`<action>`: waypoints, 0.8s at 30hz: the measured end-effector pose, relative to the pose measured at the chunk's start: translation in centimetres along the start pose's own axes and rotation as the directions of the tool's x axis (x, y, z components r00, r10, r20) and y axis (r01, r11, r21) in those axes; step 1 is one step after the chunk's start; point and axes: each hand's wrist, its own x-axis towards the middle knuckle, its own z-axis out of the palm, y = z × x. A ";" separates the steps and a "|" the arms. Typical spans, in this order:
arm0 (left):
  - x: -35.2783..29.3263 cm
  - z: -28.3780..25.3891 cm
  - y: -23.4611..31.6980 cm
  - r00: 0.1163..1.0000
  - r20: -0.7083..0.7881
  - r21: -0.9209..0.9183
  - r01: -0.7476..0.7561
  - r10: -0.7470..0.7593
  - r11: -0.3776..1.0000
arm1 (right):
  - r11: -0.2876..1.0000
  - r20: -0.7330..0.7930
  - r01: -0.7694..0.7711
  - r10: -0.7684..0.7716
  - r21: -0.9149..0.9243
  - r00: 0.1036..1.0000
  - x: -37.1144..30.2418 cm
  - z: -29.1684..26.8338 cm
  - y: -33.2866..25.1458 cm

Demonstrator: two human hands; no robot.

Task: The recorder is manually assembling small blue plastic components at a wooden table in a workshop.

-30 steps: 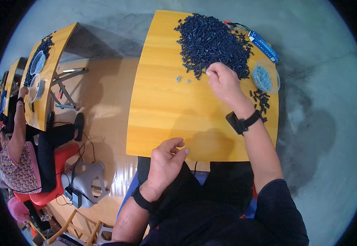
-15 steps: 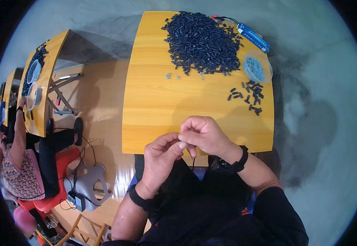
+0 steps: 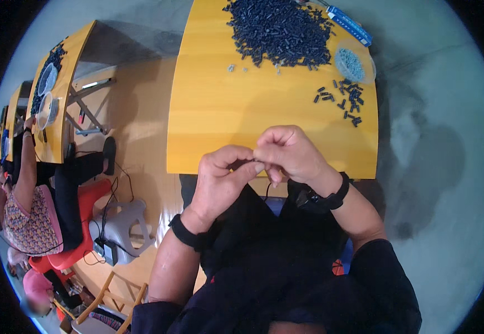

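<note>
My left hand (image 3: pixel 218 177) and my right hand (image 3: pixel 293 156) meet fingertip to fingertip just above the near edge of the yellow table (image 3: pixel 220 117). Both are closed in a pinch. Whatever sits between the fingertips is too small and too covered to name. Beyond them lies a big pile of short black cylindrical pieces (image 3: pixel 281 34). A smaller scatter of black pieces (image 3: pixel 355 99) rests at the right side, in front of a clear round tub (image 3: pixel 373 71) of tiny pale-blue parts (image 3: pixel 350 64). A few small light bits (image 3: pixel 231 68) lie before the pile.
A long blue box (image 3: pixel 349 25) lies at the far right corner, beside the pile. To the left, a seated co-worker (image 3: pixel 33 220) reaches to another yellow table (image 3: pixel 75 61) with tubs and black pieces. A grey stool (image 3: pixel 121 225) with cables and a wooden chair (image 3: pixel 108 298) stand on the floor.
The view has shifted, so the table sits higher in the picture. My hands stay pinched together and appear slightly higher and further right in the picture.
</note>
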 end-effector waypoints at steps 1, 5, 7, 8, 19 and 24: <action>-0.1 0.1 0.0 0.999 0.009 -0.081 -0.038 0.039 0.996 | 1.000 0.004 -0.007 0.007 0.009 1.000 -0.3 0.1 0.1; 0.0 0.3 0.0 0.996 -0.001 -0.183 -0.090 0.091 0.979 | 0.964 0.039 0.045 -0.057 0.262 0.998 -1.1 -0.2 0.1; -0.2 0.3 0.2 0.996 0.002 -0.211 -0.087 0.090 0.974 | 0.977 0.040 0.119 -0.128 0.177 0.991 -1.7 0.2 -0.2; -0.3 0.4 0.3 0.996 0.004 -0.241 -0.085 0.088 0.967 | 0.977 0.037 0.121 -0.129 0.176 0.991 -2.0 0.3 -0.4; -0.5 0.5 0.5 0.997 -0.044 -0.196 -0.067 0.060 0.978 | 0.952 -0.077 0.222 -0.243 -0.213 0.967 -2.5 1.9 -1.5; -0.5 0.6 0.3 0.997 -0.068 -0.158 -0.055 0.045 0.986 | 0.984 -0.128 0.120 -0.137 -0.130 0.982 -2.6 1.8 -1.3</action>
